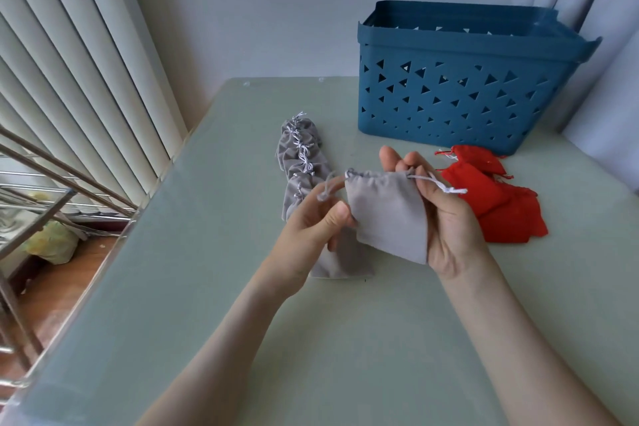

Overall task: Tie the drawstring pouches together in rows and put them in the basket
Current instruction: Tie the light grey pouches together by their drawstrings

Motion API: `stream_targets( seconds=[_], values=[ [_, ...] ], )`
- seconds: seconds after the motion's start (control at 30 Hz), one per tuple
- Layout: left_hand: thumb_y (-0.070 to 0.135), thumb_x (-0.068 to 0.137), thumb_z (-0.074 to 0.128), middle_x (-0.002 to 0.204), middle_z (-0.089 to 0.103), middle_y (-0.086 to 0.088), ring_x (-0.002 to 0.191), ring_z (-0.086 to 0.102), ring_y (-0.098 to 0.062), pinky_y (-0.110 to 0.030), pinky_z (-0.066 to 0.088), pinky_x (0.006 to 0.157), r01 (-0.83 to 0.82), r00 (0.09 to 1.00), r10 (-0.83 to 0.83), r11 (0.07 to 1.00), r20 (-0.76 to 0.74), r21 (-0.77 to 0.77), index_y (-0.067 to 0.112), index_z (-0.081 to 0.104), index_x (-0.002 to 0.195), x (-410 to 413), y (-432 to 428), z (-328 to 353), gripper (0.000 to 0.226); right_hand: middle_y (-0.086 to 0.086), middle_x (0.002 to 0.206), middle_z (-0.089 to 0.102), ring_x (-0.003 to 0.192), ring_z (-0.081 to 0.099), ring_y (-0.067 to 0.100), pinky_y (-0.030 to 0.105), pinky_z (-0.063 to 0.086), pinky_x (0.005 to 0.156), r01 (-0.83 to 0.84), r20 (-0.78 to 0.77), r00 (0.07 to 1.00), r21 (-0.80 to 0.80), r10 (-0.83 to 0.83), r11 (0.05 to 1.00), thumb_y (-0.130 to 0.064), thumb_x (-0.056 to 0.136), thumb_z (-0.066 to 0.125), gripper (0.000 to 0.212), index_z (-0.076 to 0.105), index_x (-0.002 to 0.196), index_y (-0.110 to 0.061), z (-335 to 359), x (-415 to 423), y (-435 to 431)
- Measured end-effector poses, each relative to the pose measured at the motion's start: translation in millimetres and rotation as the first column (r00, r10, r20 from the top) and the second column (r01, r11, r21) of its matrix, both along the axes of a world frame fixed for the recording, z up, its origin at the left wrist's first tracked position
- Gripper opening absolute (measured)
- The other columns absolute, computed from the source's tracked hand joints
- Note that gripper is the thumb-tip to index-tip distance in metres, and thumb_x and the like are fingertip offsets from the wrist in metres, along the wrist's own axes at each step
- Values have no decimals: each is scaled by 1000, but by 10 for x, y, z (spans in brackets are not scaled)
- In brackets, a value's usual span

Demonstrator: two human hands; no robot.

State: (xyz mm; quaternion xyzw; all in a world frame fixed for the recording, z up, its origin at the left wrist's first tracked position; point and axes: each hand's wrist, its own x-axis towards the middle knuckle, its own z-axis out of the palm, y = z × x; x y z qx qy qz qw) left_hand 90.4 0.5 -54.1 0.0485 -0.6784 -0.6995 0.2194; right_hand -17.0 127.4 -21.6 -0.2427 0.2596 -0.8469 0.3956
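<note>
Grey row [299, 156] lay tied; left hand [311, 228], right hand [446, 218] both pinched loose grey pouch [387, 214]; red pouches [494, 204], basket [449, 107] pending.

Table [207, 287]: blue basket [449, 107], grey pouch row [297, 156], red pouches [498, 207]

A pale green table [207, 252] stands beside white vertical blinds [69, 62] and a metal rack [52, 176].

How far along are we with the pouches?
Done: a row of grey pouches lies tied on the table. In hand: left hand and right hand hold one loose grey pouch. Remaining: the red pouches lie in a loose pile, and the row is not yet in the basket.
</note>
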Motion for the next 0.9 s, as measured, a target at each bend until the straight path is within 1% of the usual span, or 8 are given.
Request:
stream_targets(
  seconds=[0.07, 0.13, 0.3, 0.43, 0.57, 0.63, 0.7, 0.9],
  values=[
    [48, 76, 62, 60, 51, 13, 52, 44, -5, -15, 35, 53, 6, 1000, -6, 1000, -12, -5, 26, 59, 82, 6, 20, -7, 23, 5, 100, 71, 108, 65, 11, 24, 53, 82, 13, -69, 998, 92, -7, 996, -16, 66, 70, 10, 72, 76, -17, -28, -7, -23],
    [45, 78, 59, 54, 45, 12, 48, 43, -4, -16, 34, 49, -26, 1000, 26, 999, 0, 35, 32, 60, 67, 12, 45, 6, 17, 8, 98, 72, 98, 68, 15, 25, 55, 79, 59, -105, 994, 210, -37, 976, -17, 68, 65, 8, 72, 72, -17, -62, 0, -63],
    [50, 88, 42, 59, 37, -5, 48, 32, -10, -19, 26, 43, -196, 978, 192, 979, 86, 51, 14, 63, 78, -13, 88, 59, 43, 1, 81, 71, 78, 67, 13, 26, 53, 75, 138, -175, 982, 378, -76, 915, -16, 79, 56, 20, 72, 68, -19, -152, -27, -109],
    [40, 100, 34, 74, 65, -1, 68, 56, -11, -16, 42, 56, -296, 949, 286, 953, 131, 62, 18, 69, 82, -36, 61, 38, 45, -4, 74, 67, 69, 60, 7, 21, 46, 65, 315, -417, 904, 506, -93, 803, -11, 95, 51, 21, 66, 80, -15, -247, -41, -132],
    [33, 104, 31, 79, 69, 5, 76, 61, -6, -16, 46, 66, -336, 935, 325, 940, 143, 59, 17, 67, 80, -33, 25, 18, 46, -6, 89, 72, 82, 66, 3, 16, 49, 69, 367, -510, 859, 662, 33, 654, -17, 98, 47, 19, 66, 99, -15, -384, -68, -196],
    [32, 104, 32, 79, 68, 4, 74, 60, -6, -14, 45, 63, -347, 932, 334, 934, 141, 80, 14, 67, 82, -31, 18, 7, 45, 12, 108, 69, 96, 65, 11, 29, 52, 87, 386, -488, 873, 710, 17, 589, -14, 96, 45, 22, 62, 110, -11, -437, -135, -214],
    [32, 103, 33, 82, 69, 1, 75, 60, -6, -14, 44, 64, -361, 926, 346, 929, 153, 81, 11, 67, 85, -41, 15, 2, 45, 14, 114, 64, 106, 60, 18, 39, 43, 103, 412, -482, 876, 731, -17, 544, -12, 93, 44, 28, 58, 117, -16, -436, -185, -199],
    [40, 98, 43, 101, 68, -4, 94, 60, -14, -27, 43, 81, -368, 874, 353, 930, 335, -20, 27, 71, 76, -85, -35, -124, 38, 3, 128, 52, 113, 48, 17, 27, 35, 90, 626, -659, 752, 714, -2, 314, -13, 92, 46, 44, 49, 136, -16, -373, -277, -106]
  ],
)
